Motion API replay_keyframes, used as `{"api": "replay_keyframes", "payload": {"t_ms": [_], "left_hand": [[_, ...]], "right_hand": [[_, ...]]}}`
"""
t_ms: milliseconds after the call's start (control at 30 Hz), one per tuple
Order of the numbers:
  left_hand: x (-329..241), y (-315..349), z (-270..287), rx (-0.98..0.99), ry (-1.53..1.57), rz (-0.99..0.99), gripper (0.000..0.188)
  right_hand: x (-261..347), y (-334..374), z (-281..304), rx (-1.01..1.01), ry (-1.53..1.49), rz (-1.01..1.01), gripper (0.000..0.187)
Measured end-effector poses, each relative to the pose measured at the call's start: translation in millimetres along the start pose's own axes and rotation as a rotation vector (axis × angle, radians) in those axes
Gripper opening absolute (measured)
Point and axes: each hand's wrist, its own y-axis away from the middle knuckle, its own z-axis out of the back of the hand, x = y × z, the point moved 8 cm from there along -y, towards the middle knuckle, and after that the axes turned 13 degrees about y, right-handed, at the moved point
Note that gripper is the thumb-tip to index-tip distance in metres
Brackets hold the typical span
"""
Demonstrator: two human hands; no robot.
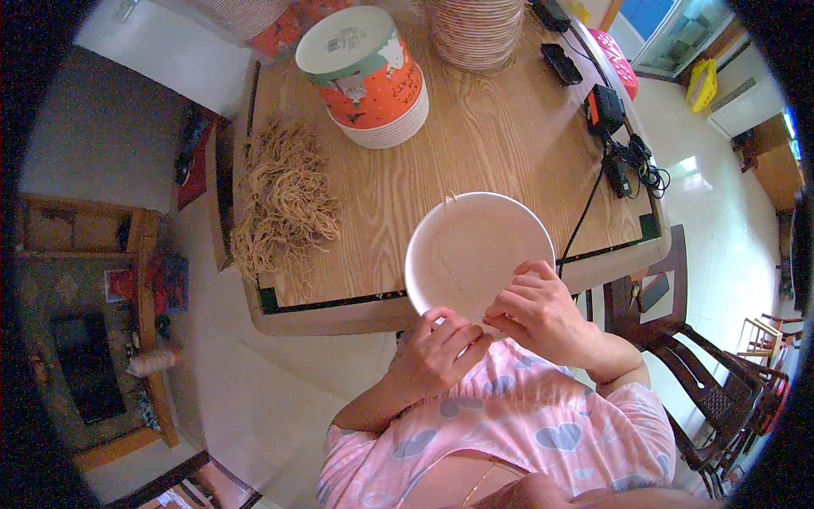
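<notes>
A white paper bucket (pixel 475 246) is tipped with its open mouth toward me at the table's near edge. A short bit of beige string (pixel 450 200) pokes over its far rim, and a thin strand runs faintly down inside. My left hand (pixel 445 348) is closed at the near rim, fingertips curled over it. Close beside it, my right hand (pixel 538 314) is closed on the rim's right part, thumb and fingers pinched near the left hand's. Whether string lies between the fingertips is hidden. To the left is a tangled heap of beige strings (pixel 288 204).
An upside-down stack of orange and green printed paper buckets (pixel 365 93) stands toward the back. Another tall stack of buckets (pixel 475 34) is at the far edge. A black-and-orange power adapter (pixel 604 110) with coiled cables lies right. A dark wooden chair (pixel 678 331) stands beside the table (pixel 373 254).
</notes>
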Motion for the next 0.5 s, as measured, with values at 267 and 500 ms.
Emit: {"api": "replay_keyframes", "payload": {"t_ms": [267,500], "left_hand": [[-2.1,0.2,1.7,0.014,-0.009,-0.014,0.026],[-0.6,0.3,1.0,0.026,-0.013,-0.008,0.029]], "right_hand": [[3.5,-0.9,0.3,-0.002,-0.015,0.003,0.014],[4.5,-0.3,-6.8,0.074,0.036,0.02,0.013]]}}
